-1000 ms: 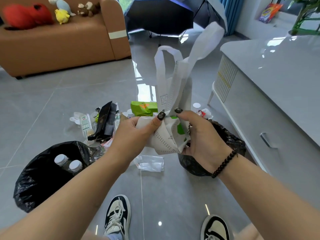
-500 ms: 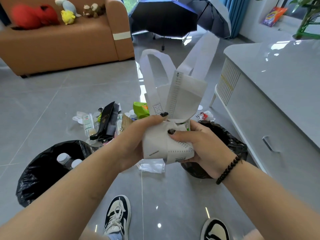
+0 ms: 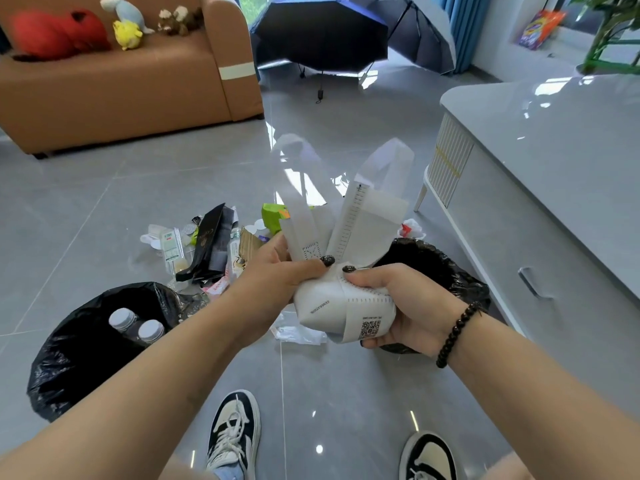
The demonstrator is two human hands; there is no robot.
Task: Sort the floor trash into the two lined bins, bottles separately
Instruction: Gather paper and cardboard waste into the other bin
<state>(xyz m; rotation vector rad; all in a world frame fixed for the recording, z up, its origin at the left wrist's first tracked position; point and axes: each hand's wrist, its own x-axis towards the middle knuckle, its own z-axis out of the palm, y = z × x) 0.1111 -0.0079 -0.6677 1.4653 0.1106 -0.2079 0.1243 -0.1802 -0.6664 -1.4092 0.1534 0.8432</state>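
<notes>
- A person stands on a grey tiled floor [image 3: 104, 209], both arms stretched forward over it.
- The left hand [image 3: 277, 271] and right hand [image 3: 405, 303] together hold a white bag [image 3: 332, 306], crumpled into a bundle.
- Each grip is closed around the bundle, thumbs on top and fingers curled beneath.
- The bag's handles [image 3: 298, 188] stick upward, blurred.
- The bundle is held just beside the right bin [image 3: 446, 268], lined in black, which stands next to a grey cabinet [image 3: 540, 188].
- The left bin [image 3: 69, 344], also lined in black, holds two bottles [image 3: 136, 325] with white caps.
- A pile of trash [image 3: 207, 247] lies on the floor beyond the two bins.
- A clear plastic wrapper [image 3: 298, 332] lies on the floor under the hands.
- A brown sofa [image 3: 121, 91] with soft toys stands at the far left.
</notes>
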